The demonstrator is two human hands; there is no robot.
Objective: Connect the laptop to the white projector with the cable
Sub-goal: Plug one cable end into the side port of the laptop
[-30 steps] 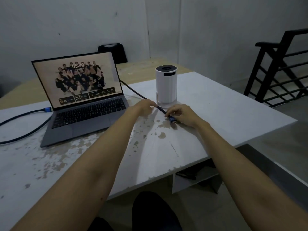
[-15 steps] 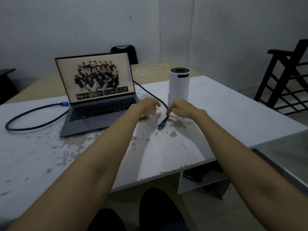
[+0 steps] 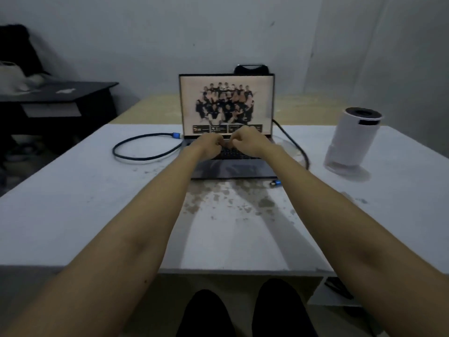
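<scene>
Grey walls are closing in a dim room, and a white table [image 3: 73, 215] with worn, chipped paint is filling the middle of the view. Dead centre, the laptop [image 3: 228, 132] is sitting open with a group photo glowing on its screen. Both arms are stretching out over the table, and the left hand [image 3: 209, 145] and right hand [image 3: 247, 142] are hovering side by side over the keyboard, fingers curled in loosely, knuckles almost meeting, neither one holding anything. The cable [image 3: 145, 147] is looping across the table to the left of the laptop, one blue-collared plug [image 3: 176, 135] lying just beside the screen's left edge; whether it is seated in a port is impossible to tell. The other blue plug [image 3: 275, 183] is lying loose on the table near the laptop's front right corner, partly hidden by the right forearm. Off to the right, the white projector [image 3: 352, 139] is standing upright, well apart from that plug.
</scene>
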